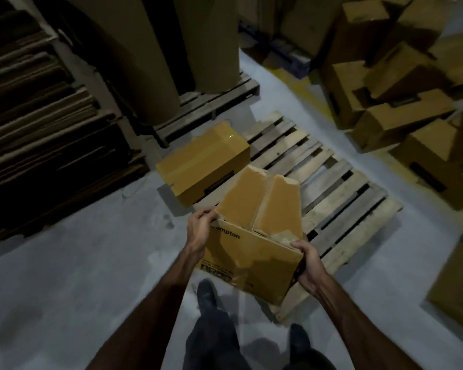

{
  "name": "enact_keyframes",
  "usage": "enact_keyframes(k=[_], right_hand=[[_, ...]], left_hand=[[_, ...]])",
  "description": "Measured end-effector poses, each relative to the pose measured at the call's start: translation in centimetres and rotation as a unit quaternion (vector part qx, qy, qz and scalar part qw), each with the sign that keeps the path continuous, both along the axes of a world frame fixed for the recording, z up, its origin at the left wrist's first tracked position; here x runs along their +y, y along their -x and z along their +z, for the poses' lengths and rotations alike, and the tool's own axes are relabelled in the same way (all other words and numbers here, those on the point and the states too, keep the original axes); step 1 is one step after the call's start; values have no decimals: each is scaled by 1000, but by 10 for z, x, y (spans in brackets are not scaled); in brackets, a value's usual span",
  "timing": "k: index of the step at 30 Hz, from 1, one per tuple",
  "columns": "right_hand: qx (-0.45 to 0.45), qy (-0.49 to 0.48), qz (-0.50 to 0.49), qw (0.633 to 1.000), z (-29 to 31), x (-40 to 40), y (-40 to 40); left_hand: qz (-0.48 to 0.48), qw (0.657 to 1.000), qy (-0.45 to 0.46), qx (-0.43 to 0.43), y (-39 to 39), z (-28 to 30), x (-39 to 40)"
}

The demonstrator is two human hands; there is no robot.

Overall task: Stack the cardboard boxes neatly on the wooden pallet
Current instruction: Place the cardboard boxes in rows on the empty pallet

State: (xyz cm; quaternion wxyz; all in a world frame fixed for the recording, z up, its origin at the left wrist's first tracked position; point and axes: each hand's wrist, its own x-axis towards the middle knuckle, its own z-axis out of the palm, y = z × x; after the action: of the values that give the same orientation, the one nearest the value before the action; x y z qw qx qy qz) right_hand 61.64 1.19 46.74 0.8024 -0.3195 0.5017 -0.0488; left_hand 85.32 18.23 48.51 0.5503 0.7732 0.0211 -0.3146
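Two hands carry a tan printed cardboard box (251, 252) with raised top flaps, tilted, above the near corner of the pale slatted wooden pallet (332, 193). The left hand (199, 227) curls its fingers over the box's upper left edge, while the right hand (309, 265) wraps round the lower right corner; gripping opposite sides likely keeps the load level and leaves its base free to set down. One taped brown cardboard box (203, 166) already lies on the pallet's far left corner (slightly overhanging the edge, as far as can be told), so the carried box probably belongs just beside it to start a tidy row. A loose heap of brown cardboard boxes (401, 97) waits on the grey floor to the right, well apart from the pallet, with dark flattened cardboard stacks (46, 129) at left
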Motion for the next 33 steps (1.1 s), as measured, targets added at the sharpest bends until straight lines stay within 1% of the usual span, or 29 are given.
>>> enact_keyframes(k=[3,7,11,14,17,20,23,26,28,31,33], right_hand=[[-1,22,-45,999,-16,16,-53],[12,70,-35,997,-56,23,-128],[32,103,-40,993,-115,23,-190],[41,125,-40,990,-172,25,-219],[61,133,-43,988,-228,36,-231],[81,132,-52,986,-268,60,-238],[87,114,-43,989,-290,87,-244],[100,90,-26,991,-308,106,-253],[109,70,-28,991,-315,110,-262],[95,52,-57,992,-327,111,-277],[102,38,-68,992,-336,108,-286]], left_hand=[[-27,1000,13,6,-64,-13,-10],[-26,999,27,31,-147,-59,-16],[-16,997,47,55,-216,-137,-16],[-2,995,61,78,-249,-200,-21],[-2,995,59,83,-263,-258,-22],[1,996,39,83,-268,-303,-17],[16,997,2,72,-271,-336,-5],[29,997,-27,60,-272,-356,7],[36,997,-28,59,-272,-362,9],[31,997,-25,60,-277,-371,12],[22,997,-32,60,-282,-380,14]])
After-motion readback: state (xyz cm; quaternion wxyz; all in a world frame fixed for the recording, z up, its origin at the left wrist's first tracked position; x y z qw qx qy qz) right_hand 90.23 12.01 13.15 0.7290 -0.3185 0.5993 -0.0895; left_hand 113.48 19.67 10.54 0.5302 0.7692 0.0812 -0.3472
